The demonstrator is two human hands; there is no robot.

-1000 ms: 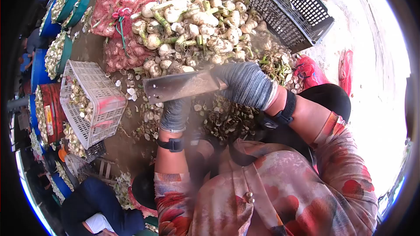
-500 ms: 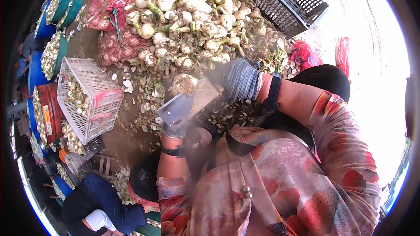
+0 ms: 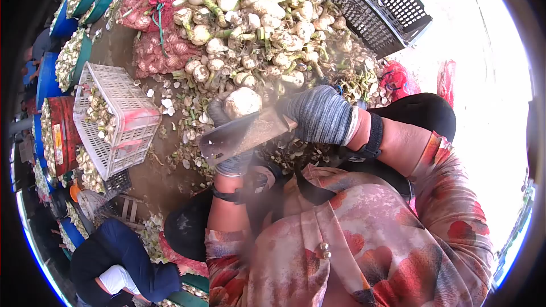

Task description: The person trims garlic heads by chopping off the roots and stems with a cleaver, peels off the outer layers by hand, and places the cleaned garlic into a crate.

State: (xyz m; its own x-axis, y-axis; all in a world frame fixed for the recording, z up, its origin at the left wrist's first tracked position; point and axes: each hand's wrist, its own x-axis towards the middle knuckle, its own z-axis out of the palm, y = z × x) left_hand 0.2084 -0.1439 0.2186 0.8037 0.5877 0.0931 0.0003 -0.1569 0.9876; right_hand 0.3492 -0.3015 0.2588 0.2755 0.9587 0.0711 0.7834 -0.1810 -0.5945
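My right hand [image 3: 318,115], in a grey knitted glove, is wrapped round the handle of a knife [image 3: 242,135] with a broad, cleaver-like blade. The blade points left and lies across my left hand [image 3: 234,165], which wears the same kind of glove and is partly hidden beneath it. Gripped in the left hand is a garlic bulb [image 3: 243,103], its pale round side up, right at the blade's upper edge. Just beyond both hands rises a heap of garlic bulbs [image 3: 267,34] with cut green stems.
Pink mesh sacks [image 3: 162,59] lie left of the heap, a black crate [image 3: 372,8] behind it at right. A white crate [image 3: 128,128] holding garlic stands at left, near tubs of garlic [image 3: 69,59]. Peelings [image 3: 190,153] litter the ground. Another person [image 3: 128,261] bends at lower left.
The garlic bulb has turned from its brown, rooty face to a paler side. The knife blade has tilted flatter, and my right hand has shifted slightly down. The whole view has moved a little.
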